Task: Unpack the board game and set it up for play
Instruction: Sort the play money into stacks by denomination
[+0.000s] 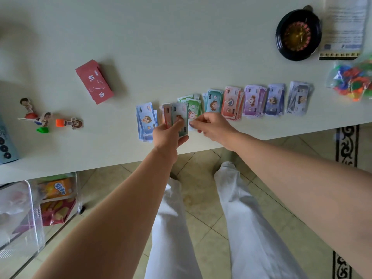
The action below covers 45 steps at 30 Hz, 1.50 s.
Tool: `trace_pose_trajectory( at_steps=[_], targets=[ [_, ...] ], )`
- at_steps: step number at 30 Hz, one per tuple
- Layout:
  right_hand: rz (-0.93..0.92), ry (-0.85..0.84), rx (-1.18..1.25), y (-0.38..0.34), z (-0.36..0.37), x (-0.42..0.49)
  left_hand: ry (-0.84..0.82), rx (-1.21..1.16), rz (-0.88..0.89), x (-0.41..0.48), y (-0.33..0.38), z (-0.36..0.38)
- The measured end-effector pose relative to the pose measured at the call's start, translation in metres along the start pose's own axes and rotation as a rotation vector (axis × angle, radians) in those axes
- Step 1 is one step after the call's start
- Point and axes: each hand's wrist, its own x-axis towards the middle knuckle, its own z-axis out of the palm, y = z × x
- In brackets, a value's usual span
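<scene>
My left hand (168,135) grips a fanned stack of play money (176,117) above the white table (161,47), thumb on the top teal note. My right hand (211,126) is just to its right with fingers curled, and whether it pinches a note I cannot tell. Sorted piles of notes lie in a row on the table: blue (146,120), green (193,105), teal (213,101), orange-pink (231,102), purple (254,101) and two lavender piles (274,99), (299,98). A red card deck (94,81) lies to the left.
Three cardboard player figures on coloured stands (50,119) lie at the left. A black roulette spinner (299,34), a printed sheet (344,27) and a bag of coloured plastic pieces (352,81) sit at the right. A blue box edge (6,141) is far left. Clear bins (30,208) stand below the table.
</scene>
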Motion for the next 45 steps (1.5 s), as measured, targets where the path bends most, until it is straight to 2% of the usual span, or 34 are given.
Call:
trace_pose_trajectory(
  at_steps=[2,5,13,19,21,24,27,32,39,45],
  targets=[
    [-0.033,-0.08,0.029,0.0,-0.003,-0.005,-0.024,0.0,-0.007,-0.001,0.0,0.007],
    [-0.045,-0.057,0.047,0.003,-0.01,-0.006,-0.072,-0.002,-0.016,-0.004,0.001,0.018],
    [0.031,0.202,-0.02,0.021,-0.035,0.01,0.007,0.042,0.046,-0.002,0.001,0.035],
    [0.099,0.344,-0.257,0.027,-0.042,0.012,0.035,0.11,0.071,0.0,-0.001,0.042],
    [0.078,0.324,-0.24,0.027,-0.044,0.01,0.028,0.113,0.072,-0.002,-0.001,0.048],
    [0.031,0.115,0.022,0.023,-0.05,0.004,0.012,0.132,0.057,-0.007,0.001,0.061],
    [-0.031,-0.029,0.089,0.022,-0.056,-0.003,-0.017,0.132,0.008,-0.011,0.003,0.073],
    [-0.014,0.04,0.057,0.026,-0.076,-0.002,-0.06,0.113,-0.007,-0.014,0.007,0.094],
    [0.088,0.167,0.032,0.04,-0.1,0.011,0.066,0.204,0.06,-0.006,0.007,0.111],
    [0.126,0.192,-0.189,0.049,-0.108,0.014,0.067,0.263,0.085,-0.008,0.007,0.119]
  ],
)
